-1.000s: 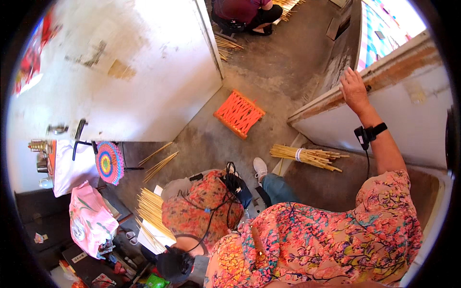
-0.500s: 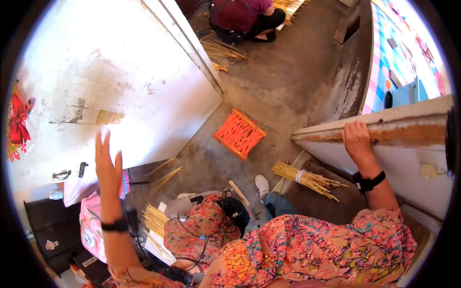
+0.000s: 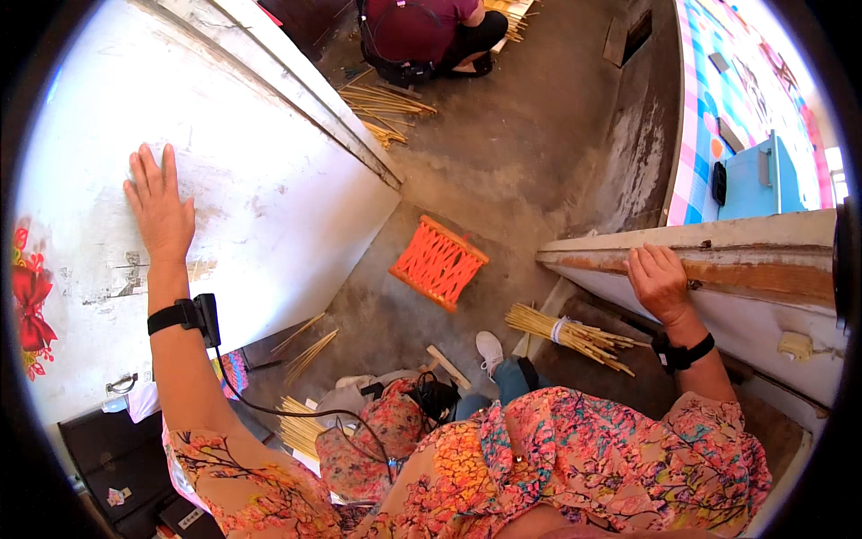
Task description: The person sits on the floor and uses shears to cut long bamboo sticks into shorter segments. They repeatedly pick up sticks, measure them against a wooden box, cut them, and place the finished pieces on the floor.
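My left hand [image 3: 162, 207] is open, its fingers stretched upward and spread against the white door [image 3: 269, 153]. A black strap with a small device circles that wrist, and a cable runs from it. On the right, my right hand [image 3: 658, 280] is curled over the edge of a worn white door frame [image 3: 763, 256], gripping it. That wrist also bears a black band. Between the two hands, farther down on the floor, stands a small stool [image 3: 440, 263] with a woven orange seat and wooden bars.
A tied bundle of thin sticks [image 3: 575, 337] lies by my shoe [image 3: 489, 349]. Loose sticks [image 3: 386, 103] lie behind the door, near a crouching person [image 3: 417, 36]. A light blue box [image 3: 750, 180] sits on a checked cloth [image 3: 696, 126]. Another floral-clothed person [image 3: 359, 454] is low beside me.
My left hand has moved up and left, from hanging before the door to lying against it. My right hand stays at the frame. The view has shifted slightly.
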Available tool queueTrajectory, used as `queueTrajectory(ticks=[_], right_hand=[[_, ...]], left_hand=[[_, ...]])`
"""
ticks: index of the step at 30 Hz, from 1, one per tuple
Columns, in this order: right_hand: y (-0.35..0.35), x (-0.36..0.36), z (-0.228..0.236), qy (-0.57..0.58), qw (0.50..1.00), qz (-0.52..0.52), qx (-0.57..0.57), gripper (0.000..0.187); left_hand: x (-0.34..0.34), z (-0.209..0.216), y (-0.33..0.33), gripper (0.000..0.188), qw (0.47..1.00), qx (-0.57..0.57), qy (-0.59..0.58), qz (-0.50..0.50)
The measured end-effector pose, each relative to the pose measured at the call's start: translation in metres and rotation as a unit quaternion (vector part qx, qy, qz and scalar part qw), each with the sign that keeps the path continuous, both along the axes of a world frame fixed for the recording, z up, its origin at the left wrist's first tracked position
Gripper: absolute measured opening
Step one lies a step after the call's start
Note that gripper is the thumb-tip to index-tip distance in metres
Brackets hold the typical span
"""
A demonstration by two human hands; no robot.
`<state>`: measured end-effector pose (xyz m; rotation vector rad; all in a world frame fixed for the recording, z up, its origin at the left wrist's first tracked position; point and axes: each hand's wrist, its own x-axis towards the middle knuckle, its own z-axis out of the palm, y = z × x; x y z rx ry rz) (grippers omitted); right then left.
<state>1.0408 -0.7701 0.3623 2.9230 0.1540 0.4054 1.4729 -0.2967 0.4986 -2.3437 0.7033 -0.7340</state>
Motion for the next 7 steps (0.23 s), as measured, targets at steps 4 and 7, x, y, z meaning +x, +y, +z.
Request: queueTrajectory(ticks=[4,7], right_hand=[[0.0032,-0.0005,0.0045,0.001,1.000,0.007,0.003,0.019],[0.0046,0.0013,0.0051,0.038,0.999,-0.016,0.034,0.021]], left_hand=[[0.0013,-0.0039,0.0058,0.095,1.000,0.003,0.004,-0.001],[0.0090,-0.0055,0.0061,0.098,1.000,0.009,0.005,0.003]])
